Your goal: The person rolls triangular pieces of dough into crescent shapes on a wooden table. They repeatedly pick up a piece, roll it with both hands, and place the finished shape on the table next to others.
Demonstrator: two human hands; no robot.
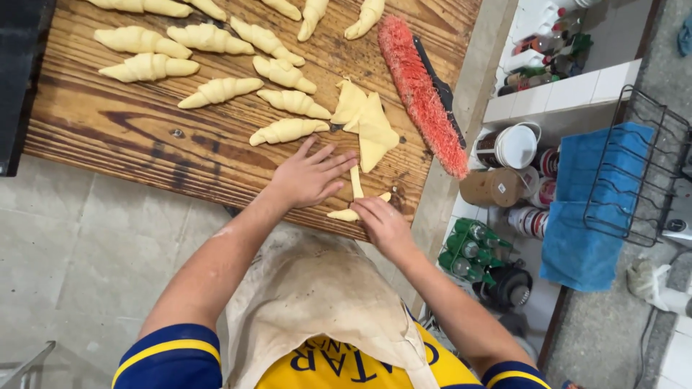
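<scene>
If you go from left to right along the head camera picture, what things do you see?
Rolled croissants → left hand → dough triangles → red brush → white bucket → blue cloth

Thirteen rolled croissants [220, 91] on the bench [130, 137], some cut by the top edge. Two flat dough triangles [367, 126] beside them. One part-rolled dough piece [355, 198] under two hands. One red-bristled brush [422, 94]. Four green bottles [472, 248] below, three round tubs [515, 146].
</scene>
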